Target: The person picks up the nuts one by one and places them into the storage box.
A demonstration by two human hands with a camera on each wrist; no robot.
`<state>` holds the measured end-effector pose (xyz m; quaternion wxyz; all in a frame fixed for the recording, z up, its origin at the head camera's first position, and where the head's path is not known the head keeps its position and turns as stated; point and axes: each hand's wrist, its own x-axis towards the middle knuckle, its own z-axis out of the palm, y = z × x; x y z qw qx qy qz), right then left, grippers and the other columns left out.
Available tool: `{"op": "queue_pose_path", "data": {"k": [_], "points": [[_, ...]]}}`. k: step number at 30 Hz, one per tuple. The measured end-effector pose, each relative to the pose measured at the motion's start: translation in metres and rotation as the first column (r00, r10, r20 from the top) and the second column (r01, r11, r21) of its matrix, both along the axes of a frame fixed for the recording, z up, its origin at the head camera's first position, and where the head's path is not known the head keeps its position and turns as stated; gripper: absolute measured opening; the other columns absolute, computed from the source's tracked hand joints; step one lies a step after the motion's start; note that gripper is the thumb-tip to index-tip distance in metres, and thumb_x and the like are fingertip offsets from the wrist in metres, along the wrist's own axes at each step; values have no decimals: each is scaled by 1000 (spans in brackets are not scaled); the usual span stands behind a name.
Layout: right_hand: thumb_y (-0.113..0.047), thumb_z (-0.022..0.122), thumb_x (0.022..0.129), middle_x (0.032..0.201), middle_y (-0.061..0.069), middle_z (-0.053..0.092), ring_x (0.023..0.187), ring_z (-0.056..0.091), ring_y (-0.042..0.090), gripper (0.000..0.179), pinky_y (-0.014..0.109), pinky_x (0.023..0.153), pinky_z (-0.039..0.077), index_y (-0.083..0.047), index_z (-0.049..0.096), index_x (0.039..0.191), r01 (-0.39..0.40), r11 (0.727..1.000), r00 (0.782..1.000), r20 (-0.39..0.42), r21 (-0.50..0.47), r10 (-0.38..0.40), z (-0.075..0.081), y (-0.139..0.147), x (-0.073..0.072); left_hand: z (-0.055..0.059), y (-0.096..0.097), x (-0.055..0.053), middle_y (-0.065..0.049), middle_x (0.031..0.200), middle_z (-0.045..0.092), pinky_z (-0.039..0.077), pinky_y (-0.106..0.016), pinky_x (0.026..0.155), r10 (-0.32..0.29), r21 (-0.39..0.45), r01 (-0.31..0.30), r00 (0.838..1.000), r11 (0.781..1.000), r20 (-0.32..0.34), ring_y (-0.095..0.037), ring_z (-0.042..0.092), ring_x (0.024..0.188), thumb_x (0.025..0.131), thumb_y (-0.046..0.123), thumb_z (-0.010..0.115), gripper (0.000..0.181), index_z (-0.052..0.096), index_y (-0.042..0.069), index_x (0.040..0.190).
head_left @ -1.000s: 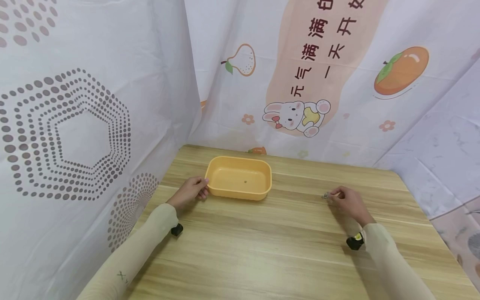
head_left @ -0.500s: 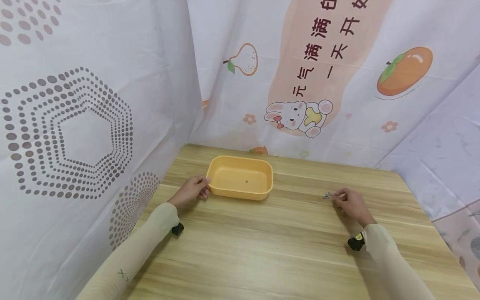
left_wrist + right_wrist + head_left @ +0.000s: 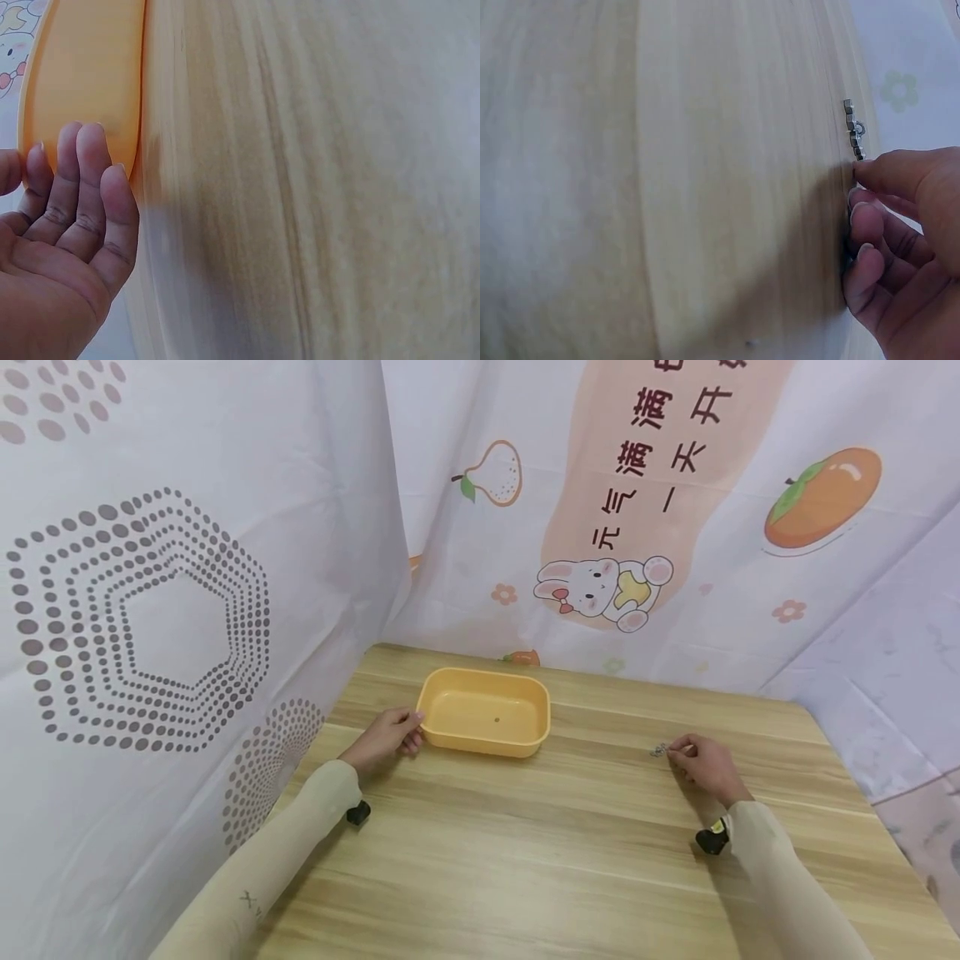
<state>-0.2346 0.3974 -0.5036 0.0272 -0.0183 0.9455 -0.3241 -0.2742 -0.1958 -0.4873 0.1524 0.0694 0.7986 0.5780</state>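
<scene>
The yellow plastic basin (image 3: 480,745) stands upright on the table, its inside bare but for a small dark spot on the floor. My left hand (image 3: 386,739) pinches its left rim between thumb and index finger; the other fingers (image 3: 82,191) overlap the end wall in the left wrist view. Over to the right, my right hand (image 3: 708,767) holds the near end of a small silver metal trinket (image 3: 658,750) with thumb and index finger. In the right wrist view this trinket (image 3: 853,129) looks jointed or knobbly, with a small ring at its side, and lies low at the table surface.
The wood-grain table (image 3: 495,860) reaches back to a printed curtain (image 3: 465,593) behind it. Another white curtain (image 3: 330,527) with dot patterns hangs along the left edge. Black wrist cameras (image 3: 358,812) sit under both sleeves.
Basin, hands and trinket all shift slightly together in the head view along with the background. The left hand stays on the rim and the right hand stays at the trinket.
</scene>
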Motion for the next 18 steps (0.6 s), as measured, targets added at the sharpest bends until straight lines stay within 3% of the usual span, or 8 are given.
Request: {"op": "queue_pose_path", "data": {"k": [10, 18], "points": [[-28, 64, 105, 86, 8, 69, 67, 62, 20, 28, 31, 57, 54, -2, 66, 115, -9, 1000, 1000, 25, 2, 9, 1, 0, -3, 4, 1, -2, -14, 91, 67, 57, -32, 70, -10, -4, 10, 1000, 1000, -8, -23, 64, 77, 111, 30, 48, 35, 62, -1, 102], [-27, 63, 105, 86, 7, 69, 70, 63, 18, 30, 31, 61, 54, 2, 67, 104, -28, 999, 997, 73, 35, 25, 6, 0, -3, -1, -1, -2, -15, 93, 67, 58, -32, 71, -33, -6, 33, 999, 999, -24, -22, 64, 77, 111, 32, 49, 37, 62, -3, 104]]}}
